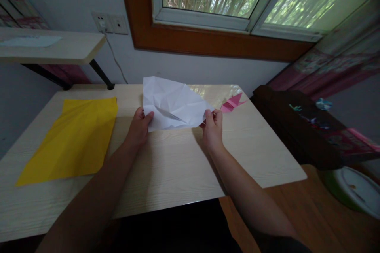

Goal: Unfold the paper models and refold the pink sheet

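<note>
Left hand [139,125] pinching white paper [172,104] at its near-left edge; right hand [213,125] pinching near-right corner. Sheet creased, lifted off counter [178,166] btwn both. Risk: uneven pull cd tear along creases. Yellow sheet [74,138] left of left hand.

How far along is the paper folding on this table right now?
Done: a folded pink paper figure sits on the table beyond the right hand. In hand: the white sheet, creased all over yet with no finished shape, is pinched at its lower corners by the left hand and the right hand. Left: the yellow sheet lies flat and looks unfolded.
</note>
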